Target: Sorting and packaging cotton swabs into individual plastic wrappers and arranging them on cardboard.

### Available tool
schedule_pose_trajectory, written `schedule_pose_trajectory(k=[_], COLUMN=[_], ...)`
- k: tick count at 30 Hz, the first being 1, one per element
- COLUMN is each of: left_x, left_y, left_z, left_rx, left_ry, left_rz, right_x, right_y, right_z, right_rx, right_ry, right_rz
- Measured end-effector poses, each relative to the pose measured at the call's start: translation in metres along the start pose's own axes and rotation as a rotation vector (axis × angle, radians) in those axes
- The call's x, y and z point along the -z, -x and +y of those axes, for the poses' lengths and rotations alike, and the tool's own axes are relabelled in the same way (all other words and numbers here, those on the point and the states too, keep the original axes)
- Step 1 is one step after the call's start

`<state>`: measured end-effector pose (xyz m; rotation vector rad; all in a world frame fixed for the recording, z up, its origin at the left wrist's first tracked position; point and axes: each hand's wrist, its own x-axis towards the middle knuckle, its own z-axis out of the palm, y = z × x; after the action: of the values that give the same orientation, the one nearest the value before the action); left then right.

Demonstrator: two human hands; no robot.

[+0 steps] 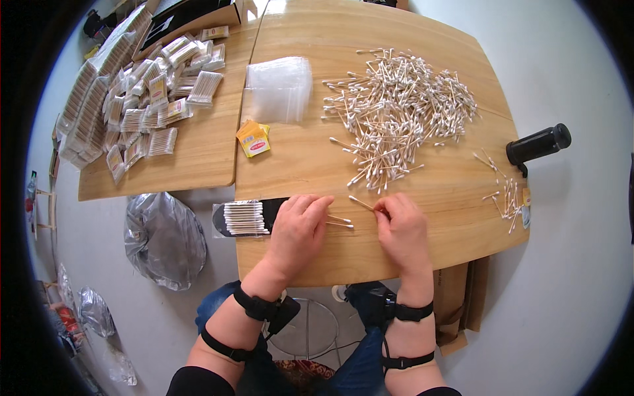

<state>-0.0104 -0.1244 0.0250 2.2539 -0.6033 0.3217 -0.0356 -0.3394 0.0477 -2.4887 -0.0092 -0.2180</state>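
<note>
My right hand (pixel 404 228) pinches a wooden cotton swab (pixel 360 202) near the table's front edge, its white tip pointing left. My left hand (pixel 300 228) is closed with fingers curled down, and the ends of a few cotton swabs (pixel 341 223) stick out from under it to the right. Its palm side is hidden. Left of that hand, a neat row of swabs (pixel 244 218) lies in a clear bag on a black board (pixel 275 208) that juts past the table's left edge. Beyond both hands spreads a big loose heap of cotton swabs (pixel 403 105).
Clear plastic bags (pixel 281 89) and yellow cards (pixel 253 138) lie at the back left. Filled swab packets (pixel 158 92) pile on the adjoining table. Right, a black cylindrical device (pixel 538 144) stands near scattered swabs (pixel 507 198). A grey plastic bag (pixel 164 241) sits below left.
</note>
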Motion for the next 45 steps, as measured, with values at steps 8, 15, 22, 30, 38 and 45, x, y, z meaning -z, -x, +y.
schedule_pose_trajectory(k=[8, 15, 22, 30, 38, 45], left_x=[-0.005, 0.000, -0.004, -0.004, -0.002, 0.000], left_y=[0.003, 0.002, 0.005, 0.001, 0.004, 0.001], left_z=[0.008, 0.009, 0.004, 0.000, 0.000, 0.001], left_rx=[0.063, -0.022, 0.045, 0.103, 0.133, 0.068], left_ry=[0.111, -0.015, 0.068, 0.077, 0.096, 0.027], left_rz=[0.078, -0.052, 0.005, 0.126, -0.002, 0.094], right_x=[-0.012, -0.011, -0.022, -0.018, -0.014, -0.022], right_y=[0.002, -0.013, -0.008, -0.007, -0.008, -0.008], right_z=[-0.020, 0.009, -0.004, -0.015, -0.003, -0.021], right_rx=[0.125, 0.090, 0.160, 0.054, 0.156, 0.117], right_ry=[-0.235, 0.108, -0.032, -0.214, -0.075, -0.181], right_rz=[-0.152, 0.292, 0.153, 0.111, 0.037, 0.074])
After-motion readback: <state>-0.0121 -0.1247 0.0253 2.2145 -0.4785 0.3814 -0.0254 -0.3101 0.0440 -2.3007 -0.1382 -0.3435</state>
